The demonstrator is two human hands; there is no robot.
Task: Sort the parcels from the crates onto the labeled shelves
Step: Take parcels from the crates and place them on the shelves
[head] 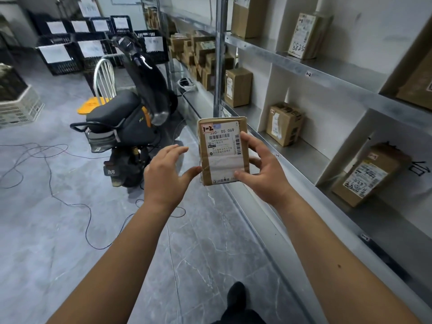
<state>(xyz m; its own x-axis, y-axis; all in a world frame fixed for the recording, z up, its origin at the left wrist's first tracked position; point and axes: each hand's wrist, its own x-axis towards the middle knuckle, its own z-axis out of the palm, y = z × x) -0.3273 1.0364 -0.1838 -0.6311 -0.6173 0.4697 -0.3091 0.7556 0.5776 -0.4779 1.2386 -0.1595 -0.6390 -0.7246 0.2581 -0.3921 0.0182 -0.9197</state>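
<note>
The right hand [259, 169] grips the parcel [222, 149] upright, label facing up to read its red "1-2" mark; the left hand [168, 170], fingers relaxed, steadies its edge; it hangs off the shelves' [308, 74] front edge.

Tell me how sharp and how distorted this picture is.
Head view: the parcel held in the right hand is sharp, its label readable; the far crates are soft; the wide lens bends the shelves; lighting is even, without harsh glare.
</note>
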